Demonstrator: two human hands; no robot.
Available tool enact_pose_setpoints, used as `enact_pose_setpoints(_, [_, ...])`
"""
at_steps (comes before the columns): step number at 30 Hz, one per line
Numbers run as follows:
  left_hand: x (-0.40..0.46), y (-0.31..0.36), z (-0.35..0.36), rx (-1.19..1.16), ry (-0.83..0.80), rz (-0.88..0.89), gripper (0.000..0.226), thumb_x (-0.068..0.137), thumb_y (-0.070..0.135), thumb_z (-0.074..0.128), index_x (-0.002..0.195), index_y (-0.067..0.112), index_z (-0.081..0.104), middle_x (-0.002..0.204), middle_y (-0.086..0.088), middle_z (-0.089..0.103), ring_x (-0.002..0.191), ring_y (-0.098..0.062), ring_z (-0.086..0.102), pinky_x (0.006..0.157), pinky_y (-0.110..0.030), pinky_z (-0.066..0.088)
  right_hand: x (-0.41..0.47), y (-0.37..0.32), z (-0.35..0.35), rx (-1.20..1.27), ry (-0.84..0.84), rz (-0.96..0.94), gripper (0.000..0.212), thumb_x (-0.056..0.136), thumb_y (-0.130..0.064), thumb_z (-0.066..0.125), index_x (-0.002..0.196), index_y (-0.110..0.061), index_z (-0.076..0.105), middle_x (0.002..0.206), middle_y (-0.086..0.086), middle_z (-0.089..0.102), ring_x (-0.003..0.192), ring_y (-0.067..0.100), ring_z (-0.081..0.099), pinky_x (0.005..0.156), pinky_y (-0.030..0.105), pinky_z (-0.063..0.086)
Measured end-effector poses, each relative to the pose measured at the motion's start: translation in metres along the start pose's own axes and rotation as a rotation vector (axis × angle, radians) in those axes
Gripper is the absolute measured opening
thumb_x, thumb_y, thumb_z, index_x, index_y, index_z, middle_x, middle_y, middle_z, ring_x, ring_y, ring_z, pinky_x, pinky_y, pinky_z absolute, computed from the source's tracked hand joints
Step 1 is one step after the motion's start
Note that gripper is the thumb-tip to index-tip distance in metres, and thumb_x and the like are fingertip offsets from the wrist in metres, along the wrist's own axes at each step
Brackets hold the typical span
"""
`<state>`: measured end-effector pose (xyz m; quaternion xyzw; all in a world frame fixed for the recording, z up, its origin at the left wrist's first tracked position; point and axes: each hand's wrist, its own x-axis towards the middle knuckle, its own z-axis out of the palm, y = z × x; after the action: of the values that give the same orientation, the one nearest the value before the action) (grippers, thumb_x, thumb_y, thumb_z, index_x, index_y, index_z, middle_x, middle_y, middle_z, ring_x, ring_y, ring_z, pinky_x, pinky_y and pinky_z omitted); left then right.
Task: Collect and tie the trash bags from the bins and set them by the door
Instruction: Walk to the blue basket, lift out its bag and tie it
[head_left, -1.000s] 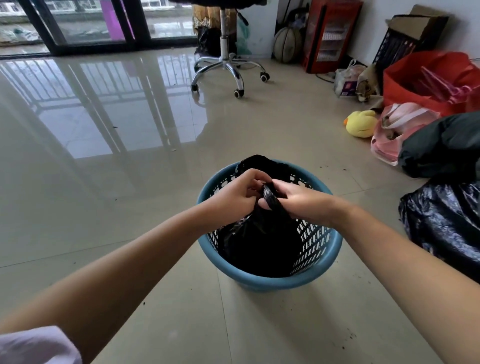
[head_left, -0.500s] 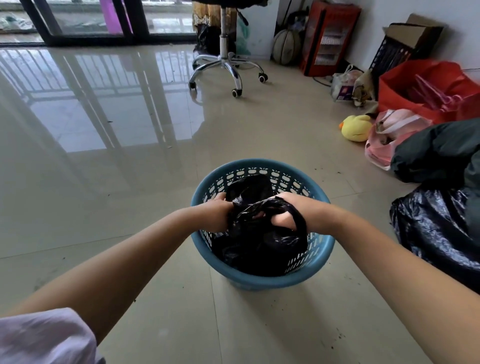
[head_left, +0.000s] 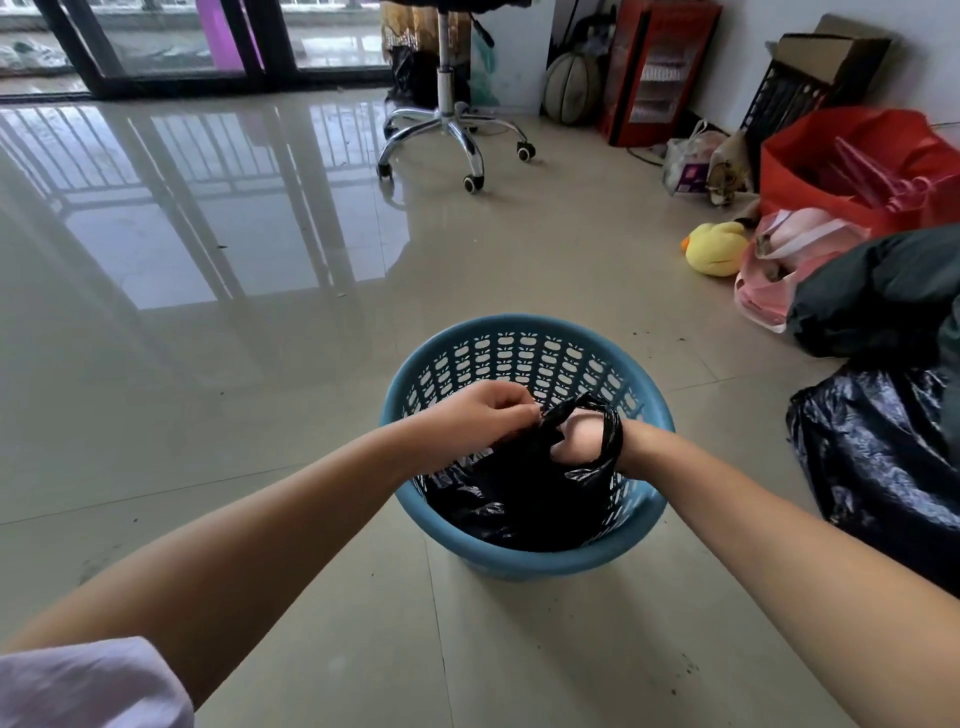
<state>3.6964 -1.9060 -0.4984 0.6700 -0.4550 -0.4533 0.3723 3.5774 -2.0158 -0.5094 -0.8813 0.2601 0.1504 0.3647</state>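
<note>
- the black trash bag (head_left: 519, 499) is sitting inside the blue bin (head_left: 524, 561), which is standing on the tiled floor (head_left: 311, 415).
- the left hand (head_left: 478, 421) is reaching over the near left rim of the bin, its grip clamped in a pinch on a twisted end of the bag, fingers curling together.
- the right hand (head_left: 576, 441) is lying just to the right of the left hand, its grip curling around the bag's gathered top, fingers tucking down into the plastic.
- a twisted black strip of the bag (head_left: 610, 431) is looping around the right wrist, running over the back of that hand toward the left hand's pinch.
- beyond both hands, the far inner wall of the bin is showing bare.
- to the right of the right hand, well apart, a second black bag (head_left: 878, 457) is lying on the floor.
- far beyond the hands, a yellow duck toy (head_left: 714, 249) and an office chair (head_left: 452, 124) are resting on the floor.
</note>
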Motion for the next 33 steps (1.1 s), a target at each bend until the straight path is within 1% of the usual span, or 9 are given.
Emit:
enact_pose_setpoints(4, [0.003, -0.010, -0.033, 0.428, 0.359, 0.102, 0.011, 0.089, 0.016, 0.055, 0.098, 0.016, 0.062, 0.097, -0.002, 0.062, 0.093, -0.018, 0.057, 0.090, -0.035, 0.046, 0.005, 0.014, -0.006, 0.422, 0.135, 0.029, 0.032, 0.092, 0.003, 0.046, 0.073, -0.016, 0.063, 0.058, -0.010, 0.060, 0.048, -0.005, 0.057, 0.059, 0.013, 0.045])
enact_pose_setpoints(7, [-0.003, -0.041, -0.056, 0.697, 0.565, -0.034, 0.051, 0.087, 0.021, 0.057, 0.136, 0.015, 0.041, 0.135, -0.012, 0.043, 0.127, -0.029, 0.040, 0.107, -0.039, 0.033, 0.009, 0.028, -0.009, 0.876, 0.131, 0.063, 0.028, 0.093, -0.002, 0.049, 0.081, -0.015, 0.070, 0.072, 0.003, 0.071, 0.073, 0.025, 0.064, 0.081, 0.039, 0.048])
enact_pose_setpoints(10, [-0.014, -0.067, -0.067, 0.280, 0.405, -0.411, 0.061, 0.087, 0.026, 0.061, 0.141, 0.016, 0.035, 0.132, -0.016, 0.048, 0.120, -0.033, 0.050, 0.104, -0.046, 0.042, 0.003, 0.018, -0.014, 1.280, 0.042, 0.090, 0.006, 0.078, -0.012, 0.063, 0.077, -0.010, 0.068, 0.066, 0.004, 0.069, 0.058, 0.017, 0.066, 0.065, 0.028, 0.055])
enact_pose_setpoints(12, [-0.024, -0.072, -0.066, -0.190, 0.214, -0.575, 0.038, 0.091, 0.025, 0.055, 0.126, 0.010, 0.051, 0.107, -0.013, 0.065, 0.092, -0.028, 0.065, 0.086, -0.046, 0.055, 0.003, 0.006, -0.022, 1.469, 0.065, 0.124, 0.027, 0.086, -0.010, 0.054, 0.061, -0.008, 0.065, 0.052, 0.002, 0.064, 0.043, 0.010, 0.062, 0.047, 0.018, 0.052])
enact_pose_setpoints(15, [-0.024, -0.078, -0.066, -0.438, 0.159, -0.596, 0.027, 0.092, 0.015, 0.049, 0.115, 0.004, 0.056, 0.092, -0.013, 0.066, 0.075, -0.025, 0.065, 0.066, -0.039, 0.058, 0.008, -0.017, -0.048, 1.625, 0.176, 0.088, 0.044, 0.096, -0.005, 0.032, 0.063, -0.012, 0.060, 0.045, -0.001, 0.062, 0.038, 0.009, 0.060, 0.042, 0.016, 0.049])
enact_pose_setpoints(21, [-0.021, -0.081, -0.073, -0.515, 0.289, -0.584, 0.029, 0.092, 0.013, 0.049, 0.118, 0.000, 0.055, 0.103, -0.018, 0.067, 0.086, -0.031, 0.065, 0.074, -0.045, 0.058, -0.003, -0.063, -0.103, 1.710, 0.325, -0.201, 0.028, 0.095, -0.007, 0.034, 0.076, -0.012, 0.054, 0.053, 0.001, 0.067, 0.043, 0.012, 0.064, 0.048, 0.016, 0.052])
enact_pose_setpoints(24, [-0.017, -0.077, -0.074, -0.584, 0.464, -0.585, 0.021, 0.093, 0.010, 0.046, 0.111, -0.001, 0.050, 0.087, -0.016, 0.061, 0.072, -0.029, 0.060, 0.049, -0.037, 0.057, -0.025, -0.072, -0.120, 1.834, 0.459, -0.360, 0.024, 0.090, -0.001, 0.039, 0.074, -0.009, 0.055, 0.049, 0.002, 0.065, 0.041, 0.013, 0.062, 0.046, 0.017, 0.052])
enact_pose_setpoints(29, [0.003, -0.072, -0.072, -0.805, 0.761, -0.529, 0.019, 0.092, 0.008, 0.043, 0.110, 0.003, 0.043, 0.082, -0.016, 0.053, 0.068, -0.033, 0.058, 0.040, -0.040, 0.055, -0.057, -0.069, -0.127, 1.817, 0.556, -0.642, 0.010, 0.035, -0.005, 0.064, 0.045, -0.007, 0.061, 0.044, 0.002, 0.059, 0.038, 0.012, 0.059, 0.039, 0.017, 0.050])
enact_pose_setpoints(33, [0.021, -0.070, -0.073, -0.927, 0.924, -0.445, 0.037, 0.095, 0.013, 0.045, 0.130, 0.003, 0.040, 0.112, -0.018, 0.051, 0.098, -0.037, 0.058, 0.069, -0.048, 0.054, -0.056, -0.048, -0.130, 1.848, 0.515, -0.676, 0.023, 0.080, 0.000, 0.047, 0.059, -0.007, 0.053, 0.047, 0.002, 0.058, 0.039, 0.012, 0.057, 0.036, 0.016, 0.045])
